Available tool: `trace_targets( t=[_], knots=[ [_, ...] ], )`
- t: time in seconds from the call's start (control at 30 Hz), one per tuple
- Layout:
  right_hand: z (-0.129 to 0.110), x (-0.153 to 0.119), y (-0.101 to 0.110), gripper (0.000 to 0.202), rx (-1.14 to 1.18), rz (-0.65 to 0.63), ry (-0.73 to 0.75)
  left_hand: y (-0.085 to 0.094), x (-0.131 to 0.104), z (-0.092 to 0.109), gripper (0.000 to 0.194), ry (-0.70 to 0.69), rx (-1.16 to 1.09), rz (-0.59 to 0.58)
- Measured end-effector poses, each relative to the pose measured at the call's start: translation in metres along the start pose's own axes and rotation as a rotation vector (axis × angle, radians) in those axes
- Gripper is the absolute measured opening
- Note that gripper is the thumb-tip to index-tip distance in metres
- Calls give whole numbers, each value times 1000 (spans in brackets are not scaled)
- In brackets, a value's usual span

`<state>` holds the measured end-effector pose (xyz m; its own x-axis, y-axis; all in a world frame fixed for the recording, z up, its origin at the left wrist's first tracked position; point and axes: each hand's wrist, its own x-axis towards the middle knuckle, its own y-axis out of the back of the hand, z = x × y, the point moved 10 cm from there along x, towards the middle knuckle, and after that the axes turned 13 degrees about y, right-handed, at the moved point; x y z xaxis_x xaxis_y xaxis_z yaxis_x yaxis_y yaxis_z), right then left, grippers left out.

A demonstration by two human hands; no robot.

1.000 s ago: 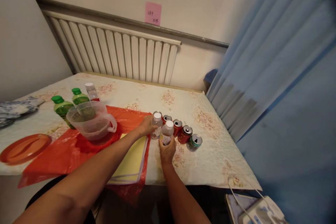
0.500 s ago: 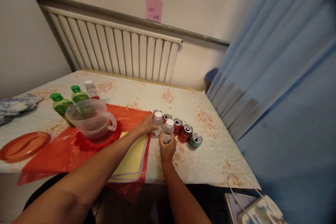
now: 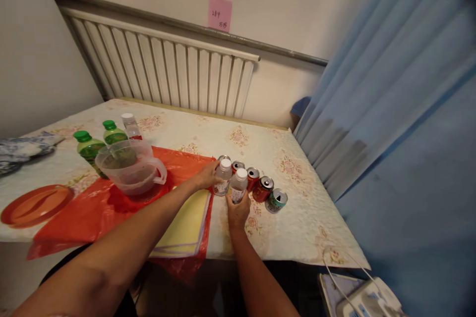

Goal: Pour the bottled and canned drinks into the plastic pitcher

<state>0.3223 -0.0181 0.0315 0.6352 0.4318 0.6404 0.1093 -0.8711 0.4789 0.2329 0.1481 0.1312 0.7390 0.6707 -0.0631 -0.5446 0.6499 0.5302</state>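
Observation:
My left hand (image 3: 207, 176) is closed around a small clear plastic bottle (image 3: 223, 178) with a white cap. Beside it, a second white-capped clear bottle (image 3: 238, 184) is gripped from the front by my right hand (image 3: 238, 210). Both bottles stand upright, side by side and close together. Right behind them runs a slanting row of opened drink cans: a red can (image 3: 253, 176), a dark red can (image 3: 264, 188) and a green can (image 3: 276, 201) show best. The can farthest left is mostly hidden behind the left bottle.
On a red plastic bag (image 3: 85, 218) sit a clear measuring jug (image 3: 126, 173) and yellow cloths (image 3: 182, 228). Two green-capped bottles (image 3: 89, 151) and another white-capped bottle (image 3: 131, 126) stand behind the jug. An orange lid (image 3: 35, 205) lies left. A blue curtain (image 3: 357, 84) hangs right.
The view has shifted very slightly. Both hands stay on the two bottles, and the cans stand as before.

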Motion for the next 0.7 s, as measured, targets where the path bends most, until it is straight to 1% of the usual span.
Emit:
trace_targets(
  t=[0.1, 0.2, 0.33, 0.43, 0.5, 0.57, 0.63, 0.7],
  knots=[
    [-1, 0, 1, 59, 2, -3, 2, 0, -3, 0, 54, -4, -21, -7],
    [-1, 0, 1, 61, 6, -6, -1, 0, -5, 1, 56, -15, -25, 13],
    [-2, 0, 1, 63, 11, -12, 2, 2, -7, -1, 65, -27, -17, 70],
    [-3, 0, 1, 63, 16, -3, 10, 6, -10, -8, 66, -23, 18, 138],
    [-3, 0, 1, 63, 15, 2, 13, 8, -14, -16, 64, -11, 58, 184],
    [-2, 0, 1, 63, 10, 4, 10, 9, -24, -29, 59, 8, 107, 231],
    [-1, 0, 0, 63, 10, 2, 9, 9, -39, -46, 50, 35, 159, 288],
    [0, 1, 0, 63, 13, -3, 5, 10, -59, -65, 45, 66, 210, 350]
  ],
)
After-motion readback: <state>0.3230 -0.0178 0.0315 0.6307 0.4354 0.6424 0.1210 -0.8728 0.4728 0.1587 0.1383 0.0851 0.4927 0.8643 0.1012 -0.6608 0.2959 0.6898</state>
